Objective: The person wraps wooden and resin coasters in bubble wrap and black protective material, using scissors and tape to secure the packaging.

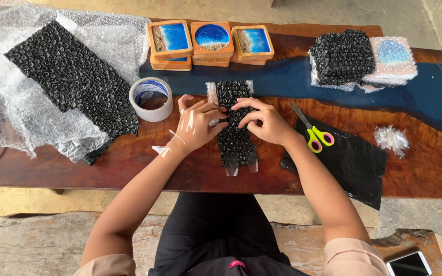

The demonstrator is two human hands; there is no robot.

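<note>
1. The left hand [196,122] has its fingers curled and closed down on the left edge of a strip of black bubble wrap folded around a small flat object [235,125], with strips of clear tape stuck across the back of the hand and along the wrist.
2. The right hand [262,120] mirrors it: fingertips bent inward, pinching the fold from the right side, thumb tucked beneath.
3. The wrapped bundle lies at the middle of the dark wooden table with a blue resin river [436,168], its lower end trailing toward the person.
4. To do this well, I judge both hands should keep the fold tight and flat while one tape strip is peeled off and pressed across the seam.
5. A white roll of clear tape [151,99] sits just left of the hands; scissors with yellow and pink handles [311,130] lie just right, on a sheet of black plastic [354,166].
6. Farther back stand square wooden coasters with blue resin tops [212,43], and already wrapped bundles [361,59] are stacked at the right.
</note>
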